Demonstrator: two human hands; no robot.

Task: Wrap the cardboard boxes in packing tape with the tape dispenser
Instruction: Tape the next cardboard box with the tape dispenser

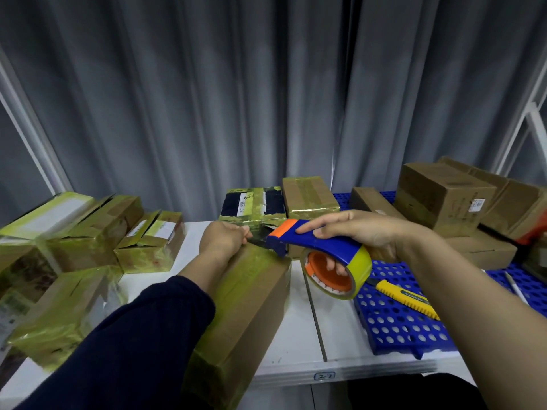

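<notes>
At the far left we see a cluster of finished boxes (74, 232), already sheathed in yellowish tape and crowded together on the white table (299, 344). Next comes the cardboard box (254, 306) now in hand. It lies with its long axis running from the table's near edge away from us, leaning a little to the right, and tape already covers its left side and top. The sleeved left forearm lies along that top. At the far end the left hand (223, 241) has its fingers curled tight, pinching what we take to be the free end of the tape (260, 236). Just right of that pinch, past the box's far right corner, hangs the tape dispenser (313, 245). The right hand (367, 235) clasps it, with fingers through the orange core of the roll (340, 273) and the index finger laid along the blue handle. Only a short strip spans the two hands, so the dispenser stands rightward of the anchored end. We judge the next pull must swing it round to follow the box's long axis, the right hand doing the travelling. Further right a yellow utility knife (405, 300) rests on a blue perforated mat (399, 332), and bare brown boxes (438, 196) wait behind.
</notes>
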